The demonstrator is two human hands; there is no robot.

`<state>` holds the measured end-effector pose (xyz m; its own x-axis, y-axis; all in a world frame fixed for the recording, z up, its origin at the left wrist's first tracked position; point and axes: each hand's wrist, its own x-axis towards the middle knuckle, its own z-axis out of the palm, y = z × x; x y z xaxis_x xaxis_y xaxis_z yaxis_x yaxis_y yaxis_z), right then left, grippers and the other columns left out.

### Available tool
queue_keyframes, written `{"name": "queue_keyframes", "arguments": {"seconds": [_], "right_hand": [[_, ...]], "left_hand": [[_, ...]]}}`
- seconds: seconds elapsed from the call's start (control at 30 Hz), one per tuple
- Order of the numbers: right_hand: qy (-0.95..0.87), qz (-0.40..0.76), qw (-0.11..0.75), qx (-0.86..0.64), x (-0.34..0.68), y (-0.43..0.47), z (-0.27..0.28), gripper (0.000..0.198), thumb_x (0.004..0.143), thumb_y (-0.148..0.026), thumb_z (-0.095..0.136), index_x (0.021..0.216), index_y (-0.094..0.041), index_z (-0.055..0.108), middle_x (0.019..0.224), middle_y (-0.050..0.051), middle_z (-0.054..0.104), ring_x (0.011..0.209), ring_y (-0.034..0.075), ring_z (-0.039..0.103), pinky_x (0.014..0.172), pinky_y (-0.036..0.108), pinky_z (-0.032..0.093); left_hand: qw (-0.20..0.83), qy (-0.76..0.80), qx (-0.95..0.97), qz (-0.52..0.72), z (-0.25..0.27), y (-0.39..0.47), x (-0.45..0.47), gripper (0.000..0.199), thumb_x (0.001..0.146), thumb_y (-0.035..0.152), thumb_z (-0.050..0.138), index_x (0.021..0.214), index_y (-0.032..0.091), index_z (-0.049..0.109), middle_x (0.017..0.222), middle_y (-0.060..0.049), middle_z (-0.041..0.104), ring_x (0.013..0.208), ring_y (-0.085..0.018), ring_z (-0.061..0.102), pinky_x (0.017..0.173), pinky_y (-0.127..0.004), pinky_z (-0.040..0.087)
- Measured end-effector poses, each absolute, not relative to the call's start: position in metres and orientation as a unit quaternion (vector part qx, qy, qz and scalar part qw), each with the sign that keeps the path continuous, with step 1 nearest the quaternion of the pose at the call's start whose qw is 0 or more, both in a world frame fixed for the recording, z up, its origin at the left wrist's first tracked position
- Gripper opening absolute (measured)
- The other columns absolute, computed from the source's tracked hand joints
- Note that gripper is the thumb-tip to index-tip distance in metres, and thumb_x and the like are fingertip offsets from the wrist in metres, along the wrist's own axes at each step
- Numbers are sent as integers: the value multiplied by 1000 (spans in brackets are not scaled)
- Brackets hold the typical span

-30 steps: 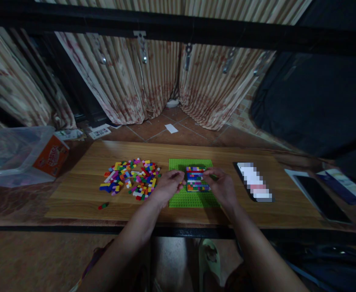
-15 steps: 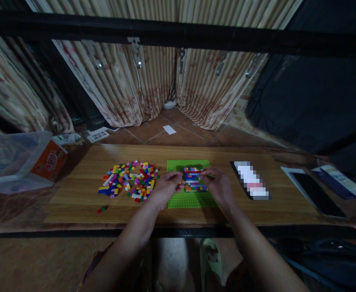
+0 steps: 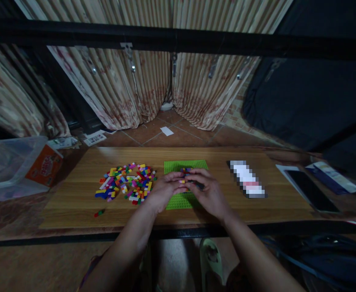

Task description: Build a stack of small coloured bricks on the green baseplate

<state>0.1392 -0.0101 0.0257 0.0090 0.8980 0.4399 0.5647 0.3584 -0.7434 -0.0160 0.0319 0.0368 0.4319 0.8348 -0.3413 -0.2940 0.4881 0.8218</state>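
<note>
Over the green baseplate (image 3: 184,201), my two hands come together at the fingertips. My left hand (image 3: 165,190) is closed, pinching small toy bricks (image 3: 182,181) that show yellow and white. My right hand (image 3: 207,190) reaches in from the other side with bent fingers touching the left fingertips; what lies in its grip is hidden. Behind and under the fingers is a multicoloured brick build (image 3: 186,169) on the baseplate, mostly covered by my hands. A pile of loose toy bricks (image 3: 138,184) lies left of my left hand.
A red and green brick piece (image 3: 99,213) lies apart on the wooden table (image 3: 74,217). To the right is a phone (image 3: 247,179) with a blurred screen, then a dark tablet-like slab (image 3: 312,190). A clear plastic bin (image 3: 13,166) stands at the left.
My hands have moved from apart to touching at the fingertips, the right one shifting left. They now cover most of the brick build. The whole view has shifted slightly.
</note>
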Motion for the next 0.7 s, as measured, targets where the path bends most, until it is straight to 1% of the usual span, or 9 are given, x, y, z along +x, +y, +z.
{"name": "queue_keyframes", "arguments": {"seconds": [0.1,0.23,0.4,0.53,0.7], "right_hand": [[-690,168,445,-545,136,-11,25,15,83,-28,62,96,-28,70,107,5,61,102,20,57,91,39,45],[-707,127,424,-552,136,-12,22,12,83,-24,61,92,-26,70,99,4,64,97,21,57,87,40,45],[-725,114,412,-539,135,-15,24,12,86,-23,58,89,-24,69,93,4,65,92,21,56,83,39,44],[-719,160,429,-523,134,-19,31,12,86,-24,58,89,-24,70,89,3,65,89,19,56,82,37,44],[-680,243,485,-493,136,-19,37,12,86,-27,58,85,-25,70,86,2,65,86,17,59,80,33,46]], "left_hand": [[767,389,364,358,36,32,-17,27,69,4,66,96,10,62,85,-7,68,74,-14,66,76,-29,53],[750,412,390,340,36,32,-18,30,69,12,71,98,12,62,81,-7,68,71,-15,66,67,-27,51],[742,422,401,332,37,31,-19,36,66,22,77,97,12,61,76,-6,69,67,-14,65,65,-26,50],[752,411,408,313,39,32,-21,41,61,23,80,96,11,62,71,-5,68,61,-12,63,65,-26,49],[769,386,403,313,43,32,-24,40,61,22,79,97,11,64,75,-6,69,64,-12,63,66,-26,49]]}}
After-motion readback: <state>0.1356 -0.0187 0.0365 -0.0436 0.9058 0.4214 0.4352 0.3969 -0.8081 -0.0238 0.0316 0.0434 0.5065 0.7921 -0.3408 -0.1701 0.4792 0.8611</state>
